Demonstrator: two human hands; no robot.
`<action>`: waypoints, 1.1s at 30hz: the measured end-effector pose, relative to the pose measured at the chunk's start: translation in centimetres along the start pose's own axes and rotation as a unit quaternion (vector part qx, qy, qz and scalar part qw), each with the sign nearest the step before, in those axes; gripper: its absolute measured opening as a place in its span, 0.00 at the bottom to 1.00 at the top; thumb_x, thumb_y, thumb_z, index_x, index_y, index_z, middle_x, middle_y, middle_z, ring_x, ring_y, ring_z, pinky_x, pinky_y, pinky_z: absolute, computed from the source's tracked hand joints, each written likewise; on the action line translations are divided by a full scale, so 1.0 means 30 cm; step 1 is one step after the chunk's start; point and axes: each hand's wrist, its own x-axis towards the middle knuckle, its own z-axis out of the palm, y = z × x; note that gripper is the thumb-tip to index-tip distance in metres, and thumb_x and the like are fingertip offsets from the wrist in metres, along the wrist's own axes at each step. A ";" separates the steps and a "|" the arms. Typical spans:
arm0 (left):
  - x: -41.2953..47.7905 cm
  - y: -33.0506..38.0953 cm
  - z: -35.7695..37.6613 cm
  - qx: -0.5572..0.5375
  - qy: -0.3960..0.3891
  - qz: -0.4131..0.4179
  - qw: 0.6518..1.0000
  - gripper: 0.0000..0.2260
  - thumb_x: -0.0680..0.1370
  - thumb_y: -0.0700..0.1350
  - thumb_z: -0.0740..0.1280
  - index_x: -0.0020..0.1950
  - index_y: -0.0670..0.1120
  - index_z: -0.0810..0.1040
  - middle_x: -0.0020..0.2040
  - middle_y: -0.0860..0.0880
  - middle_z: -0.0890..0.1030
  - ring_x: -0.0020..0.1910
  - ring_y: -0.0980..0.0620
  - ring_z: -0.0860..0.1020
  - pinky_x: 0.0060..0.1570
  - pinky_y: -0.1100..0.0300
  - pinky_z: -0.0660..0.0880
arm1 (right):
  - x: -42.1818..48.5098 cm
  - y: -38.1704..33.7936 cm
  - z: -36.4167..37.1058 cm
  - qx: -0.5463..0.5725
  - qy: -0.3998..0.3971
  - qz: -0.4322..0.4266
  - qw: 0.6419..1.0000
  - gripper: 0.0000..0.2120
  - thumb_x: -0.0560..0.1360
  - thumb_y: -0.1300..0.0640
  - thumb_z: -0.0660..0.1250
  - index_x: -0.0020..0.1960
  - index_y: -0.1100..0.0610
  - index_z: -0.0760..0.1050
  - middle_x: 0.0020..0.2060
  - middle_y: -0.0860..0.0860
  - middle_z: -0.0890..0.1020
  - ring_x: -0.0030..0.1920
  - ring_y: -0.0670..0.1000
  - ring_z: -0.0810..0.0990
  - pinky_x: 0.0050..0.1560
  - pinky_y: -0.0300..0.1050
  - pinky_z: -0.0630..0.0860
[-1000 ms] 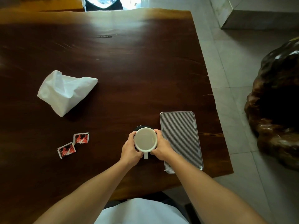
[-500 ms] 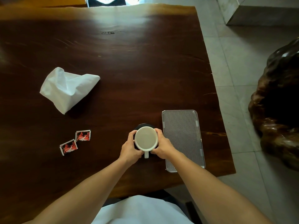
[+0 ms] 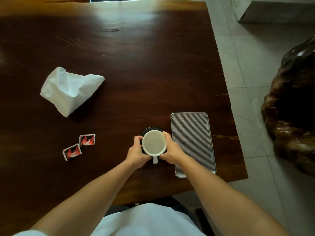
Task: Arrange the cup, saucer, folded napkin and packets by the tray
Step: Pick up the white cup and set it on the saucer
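A white cup (image 3: 154, 142) stands on a dark saucer (image 3: 150, 129), of which only the far rim shows. Its handle points toward me. My left hand (image 3: 136, 154) wraps the cup's left side and my right hand (image 3: 171, 149) wraps its right side. Just to the right lies the ribbed silver tray (image 3: 192, 143). A crumpled white napkin (image 3: 68, 90) rests far to the left. Two red-and-black packets (image 3: 87, 140) (image 3: 72, 152) lie side by side, left of the cup.
The dark wooden table (image 3: 136, 65) ends a short way right of the tray, with tiled floor (image 3: 247, 74) beyond. A large dark carved wooden piece (image 3: 293, 108) stands on the floor at the right.
The hands and the cup keep the same place beside the tray. Only the head camera has shifted slightly.
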 end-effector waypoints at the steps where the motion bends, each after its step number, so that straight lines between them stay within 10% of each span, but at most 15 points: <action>1: 0.001 0.000 -0.002 0.002 0.001 -0.004 1.000 0.32 0.70 0.39 0.77 0.66 0.53 0.62 0.55 0.50 0.78 0.50 0.49 0.81 0.39 0.61 0.77 | 0.000 -0.001 -0.002 -0.002 -0.002 0.006 1.000 0.51 0.69 0.61 0.75 0.79 0.45 0.45 0.62 0.54 0.75 0.60 0.57 0.77 0.58 0.55 0.78; 7: 0.003 0.001 -0.017 0.031 -0.007 -0.012 0.999 0.29 0.71 0.34 0.72 0.66 0.51 0.65 0.56 0.48 0.78 0.52 0.47 0.80 0.47 0.51 0.82 | 0.001 -0.011 -0.011 0.001 -0.008 0.023 1.000 0.54 0.68 0.67 0.74 0.80 0.45 0.44 0.66 0.55 0.72 0.63 0.57 0.75 0.59 0.55 0.78; 19: -0.064 0.024 -0.194 0.100 0.076 0.008 0.992 0.16 0.79 0.46 0.68 0.65 0.47 0.71 0.53 0.48 0.79 0.50 0.50 0.78 0.46 0.57 0.74 | -0.037 -0.163 -0.088 -0.069 0.197 0.001 0.978 0.18 0.75 0.63 0.63 0.64 0.56 0.73 0.57 0.53 0.78 0.57 0.55 0.77 0.55 0.53 0.78; 33: -0.191 -0.048 -0.547 0.161 0.159 0.027 0.974 0.06 0.80 0.50 0.64 0.51 0.51 0.79 0.48 0.48 0.83 0.46 0.49 0.79 0.47 0.53 0.76 | -0.042 -0.572 0.061 -0.144 0.132 -0.150 0.969 0.09 0.77 0.56 0.62 0.52 0.56 0.79 0.49 0.52 0.79 0.49 0.55 0.79 0.50 0.51 0.79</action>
